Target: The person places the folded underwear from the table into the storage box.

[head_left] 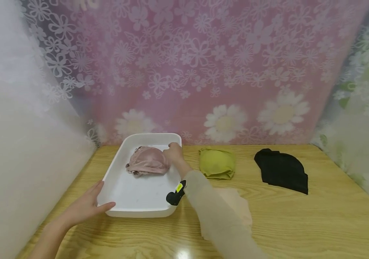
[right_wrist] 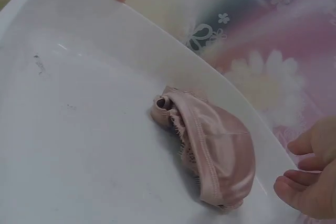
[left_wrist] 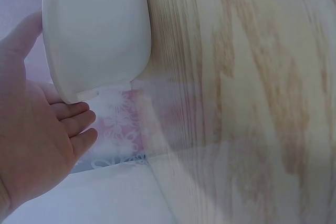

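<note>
A folded pink satin bra (head_left: 149, 162) with lace trim lies towards the far end of a white plastic tray (head_left: 139, 196). My right hand (head_left: 174, 155) is beside the bra at the tray's far right wall. In the right wrist view its fingers (right_wrist: 286, 188) are loosely bent, with nothing between them, close to the rim and apart from the bra. My left hand (head_left: 82, 210) rests against the tray's near left corner, fingers along the left side and thumb over the front rim. The left wrist view shows those fingers (left_wrist: 79, 124) relaxed at the tray's edge.
Right of the tray lie a folded yellow-green bra (head_left: 217, 163) and a black folded garment (head_left: 283, 171). A pale beige cloth (head_left: 244, 212) is partly hidden under my right sleeve (head_left: 217, 212). A flowered curtain (head_left: 204, 72) hangs behind the wooden table (head_left: 301, 223).
</note>
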Motion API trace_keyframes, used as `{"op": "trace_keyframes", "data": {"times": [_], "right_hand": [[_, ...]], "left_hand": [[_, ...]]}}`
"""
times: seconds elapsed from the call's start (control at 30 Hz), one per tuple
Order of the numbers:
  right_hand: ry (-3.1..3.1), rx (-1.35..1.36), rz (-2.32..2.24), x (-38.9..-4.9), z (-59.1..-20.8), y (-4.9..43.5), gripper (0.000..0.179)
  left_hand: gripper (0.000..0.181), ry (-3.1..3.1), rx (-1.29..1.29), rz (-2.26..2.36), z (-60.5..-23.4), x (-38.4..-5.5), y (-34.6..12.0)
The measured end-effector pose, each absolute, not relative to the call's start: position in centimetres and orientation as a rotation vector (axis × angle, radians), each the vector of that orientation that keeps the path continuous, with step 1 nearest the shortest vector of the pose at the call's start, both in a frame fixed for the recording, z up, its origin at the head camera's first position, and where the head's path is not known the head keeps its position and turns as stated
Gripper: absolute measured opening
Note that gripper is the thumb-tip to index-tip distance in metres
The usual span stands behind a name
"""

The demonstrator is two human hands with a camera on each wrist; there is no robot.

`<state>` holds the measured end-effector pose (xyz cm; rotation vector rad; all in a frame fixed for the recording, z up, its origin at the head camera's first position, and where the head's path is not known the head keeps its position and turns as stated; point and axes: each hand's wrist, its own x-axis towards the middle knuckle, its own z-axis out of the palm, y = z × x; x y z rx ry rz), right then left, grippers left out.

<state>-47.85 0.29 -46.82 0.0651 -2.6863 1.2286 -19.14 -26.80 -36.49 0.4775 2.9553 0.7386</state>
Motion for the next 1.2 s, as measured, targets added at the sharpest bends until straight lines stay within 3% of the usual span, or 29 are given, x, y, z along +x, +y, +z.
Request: {"op": "trace_keyframes", "data": {"times": [0.13, 0.23, 0.47, 0.63, 0.87, 1.2], "right_hand": [[-2.605, 0.137, 1.555, -48.9, -45.9, 1.9, 0.043], [-2.504, 0.222, 1.819, -46.4, -42.7, 3.6, 0.043], [-2.44, 0.063, 2.122, -35.2, -31.1, 7.1, 0.04], [-2.449, 0.107, 2.144, -31.7, -28.1, 10.4, 0.041], [-2.434, 0.19, 2.196, -30.6, -28.9, 16.9, 0.047], [-2.737, 0.202, 1.827, -27.3, -31.6, 25.5, 0.065]], "left_hand": [[0.096, 2.96, 0.48, 0.738, -36.5, -19.1, -26.8], [0.096, 2.954, 0.477, 0.739, -36.4, -19.1, -26.7], [0.096, 2.958, 0.482, 0.732, -36.4, -19.1, -26.8], [0.096, 2.972, 0.488, 0.718, -36.5, -19.2, -26.8], [0.095, 2.964, 0.501, 0.717, -36.8, -19.2, -26.8], [0.094, 2.967, 0.504, 0.712, -36.6, -19.5, -26.9]]}}
